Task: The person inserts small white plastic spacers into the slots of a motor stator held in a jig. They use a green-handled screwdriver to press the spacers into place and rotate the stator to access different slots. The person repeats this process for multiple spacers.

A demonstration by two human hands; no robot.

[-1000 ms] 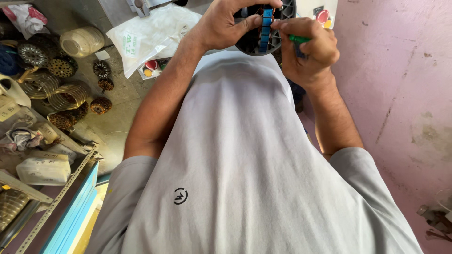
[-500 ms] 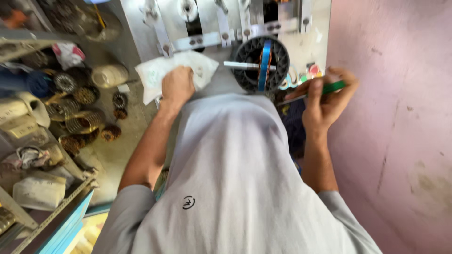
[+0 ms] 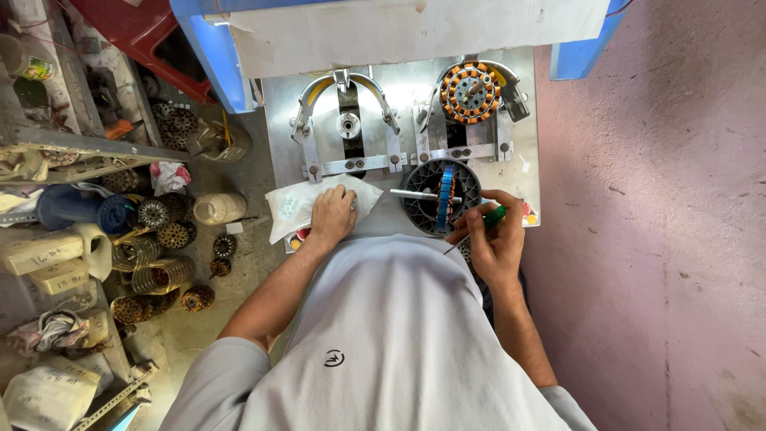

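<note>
My left hand [image 3: 331, 214] rests palm down on a white plastic bag [image 3: 291, 209] at the front left of a metal work plate [image 3: 403, 84]. My right hand [image 3: 492, 238] grips a green-handled tool [image 3: 488, 220] beside a round black ribbed holder [image 3: 440, 197] with a blue strip across it and a metal pin sticking out to the left. At the back right of the plate sits an orange and copper wound stator [image 3: 471, 92] in a clamp. The left clamp [image 3: 348, 124] holds only a small hub.
Several wound stators and copper coils [image 3: 155, 239] lie on the floor at the left, with a blue container [image 3: 76, 207], white boxes [image 3: 48, 259] and a shelf [image 3: 72, 152]. A pink wall [image 3: 662, 223] fills the right side. A blue-framed machine body [image 3: 399, 28] stands behind the plate.
The view rose from my shirt to the whole work plate. My left hand left the black holder and settled on the white bag. My right hand stayed by the holder with the tool.
</note>
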